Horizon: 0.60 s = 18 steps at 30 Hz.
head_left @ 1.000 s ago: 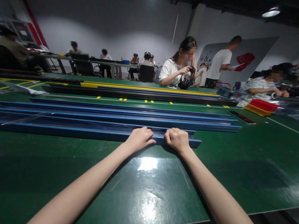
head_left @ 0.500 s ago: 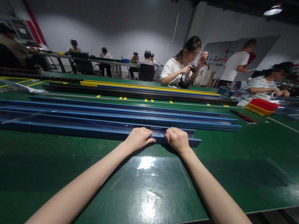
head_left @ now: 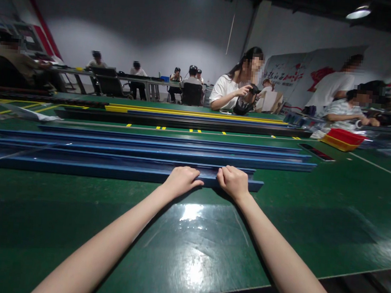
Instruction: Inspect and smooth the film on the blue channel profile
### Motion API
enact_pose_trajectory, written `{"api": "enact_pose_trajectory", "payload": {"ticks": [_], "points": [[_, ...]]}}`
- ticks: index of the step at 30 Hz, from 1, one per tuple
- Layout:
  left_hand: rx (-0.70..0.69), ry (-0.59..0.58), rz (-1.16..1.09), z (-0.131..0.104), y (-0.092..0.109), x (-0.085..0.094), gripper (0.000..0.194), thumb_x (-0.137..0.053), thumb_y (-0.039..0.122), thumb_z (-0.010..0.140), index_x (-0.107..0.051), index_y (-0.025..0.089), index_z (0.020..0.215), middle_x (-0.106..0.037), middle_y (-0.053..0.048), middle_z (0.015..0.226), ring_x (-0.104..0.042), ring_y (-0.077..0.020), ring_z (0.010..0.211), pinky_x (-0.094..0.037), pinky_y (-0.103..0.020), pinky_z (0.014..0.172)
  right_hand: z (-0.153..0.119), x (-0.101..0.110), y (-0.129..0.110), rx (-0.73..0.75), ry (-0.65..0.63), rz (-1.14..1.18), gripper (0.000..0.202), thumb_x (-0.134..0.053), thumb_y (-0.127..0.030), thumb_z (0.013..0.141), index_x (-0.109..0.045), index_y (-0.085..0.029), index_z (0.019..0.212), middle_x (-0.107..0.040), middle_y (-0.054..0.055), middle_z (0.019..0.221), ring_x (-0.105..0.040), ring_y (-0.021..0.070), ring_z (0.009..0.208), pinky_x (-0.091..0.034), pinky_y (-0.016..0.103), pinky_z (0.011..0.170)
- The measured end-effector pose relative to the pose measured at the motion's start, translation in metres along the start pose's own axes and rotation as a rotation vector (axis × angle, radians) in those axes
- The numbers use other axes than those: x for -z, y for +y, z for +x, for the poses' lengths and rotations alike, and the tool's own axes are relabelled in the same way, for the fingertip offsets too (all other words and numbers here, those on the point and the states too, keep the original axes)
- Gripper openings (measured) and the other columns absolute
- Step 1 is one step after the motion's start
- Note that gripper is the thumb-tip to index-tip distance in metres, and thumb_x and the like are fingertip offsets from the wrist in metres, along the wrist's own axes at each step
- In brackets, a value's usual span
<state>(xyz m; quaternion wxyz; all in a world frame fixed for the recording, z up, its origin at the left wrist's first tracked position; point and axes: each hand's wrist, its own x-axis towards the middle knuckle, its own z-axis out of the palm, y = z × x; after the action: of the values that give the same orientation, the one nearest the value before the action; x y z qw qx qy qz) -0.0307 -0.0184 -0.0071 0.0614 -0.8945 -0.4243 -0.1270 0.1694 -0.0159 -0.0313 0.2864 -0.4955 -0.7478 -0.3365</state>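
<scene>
My left hand (head_left: 181, 180) and right hand (head_left: 233, 181) both curl over the nearest blue channel (head_left: 87, 171), near its right end; my fingertips are hidden, so I cannot tell what they grip. I think even, gentle pressure is best, because this long, straight, thin-walled piece lies on a smooth, shiny green table (head_left: 38, 224).

The near channel (head_left: 77, 170) looked like smooth plastic — with a dull sheen. The table (head_left: 314, 198) was slick and glossy, throwing back white glare — while the phone (head_left: 318, 153) looked glassy and the tray (head_left: 347, 137) plastic.
</scene>
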Motion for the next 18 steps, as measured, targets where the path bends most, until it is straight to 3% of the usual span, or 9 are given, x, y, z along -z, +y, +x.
{"api": "enact_pose_trajectory", "payload": {"ticks": [11, 18], "points": [[0.021, -0.03, -0.07, 0.0019, -0.0015, 0.0021, 0.03, -0.051, 0.045, 0.082, -0.061, 0.017, 0.081, -0.067, -0.006, 0.086, -0.061, -0.0199, 0.081, -0.041, -0.025, 0.066, -0.0014, 0.003, 0.0022, -0.094, -0.043, -0.022, 0.037, -0.038, -0.027, 0.084, -0.056, -0.017, 0.053, -0.057, 0.002, 0.053, -0.044, 0.0098, 0.05, -0.02, 0.026, 0.051], [0.07, -0.04, -0.25, 0.0029, -0.0092, 0.0062, 0.022, -0.059, 0.04, 0.076, -0.059, 0.019, 0.082, -0.065, -0.001, 0.082, -0.059, -0.0168, 0.076, -0.038, -0.022, 0.063, -0.0027, 0.003, 0.008, -0.199, -0.064, -0.019, 0.038, -0.038, -0.026, 0.082, -0.053, -0.016, 0.048, -0.056, 0.003, 0.052, -0.045, 0.0096, 0.049, -0.019, 0.025, 0.049]]}}
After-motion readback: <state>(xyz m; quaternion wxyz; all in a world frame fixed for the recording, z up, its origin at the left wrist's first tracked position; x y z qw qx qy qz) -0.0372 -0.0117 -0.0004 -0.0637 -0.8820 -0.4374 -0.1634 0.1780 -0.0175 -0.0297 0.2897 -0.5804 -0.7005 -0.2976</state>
